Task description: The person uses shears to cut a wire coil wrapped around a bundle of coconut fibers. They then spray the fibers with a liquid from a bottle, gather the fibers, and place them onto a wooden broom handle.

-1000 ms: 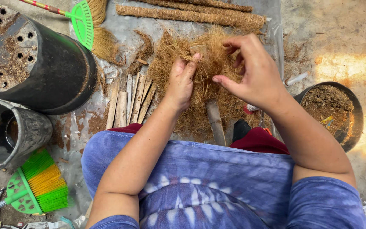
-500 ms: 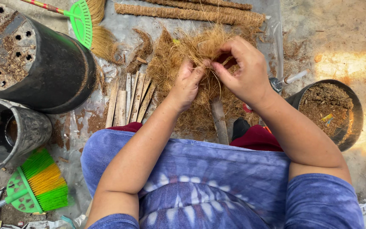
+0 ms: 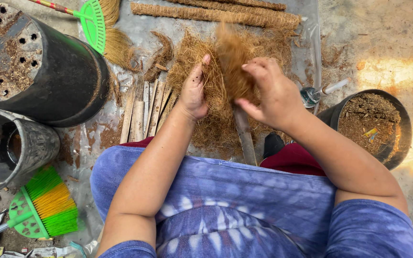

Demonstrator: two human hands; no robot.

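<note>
While pinched: blurred brown fibre tuft [image 3: 233, 57]
</note>
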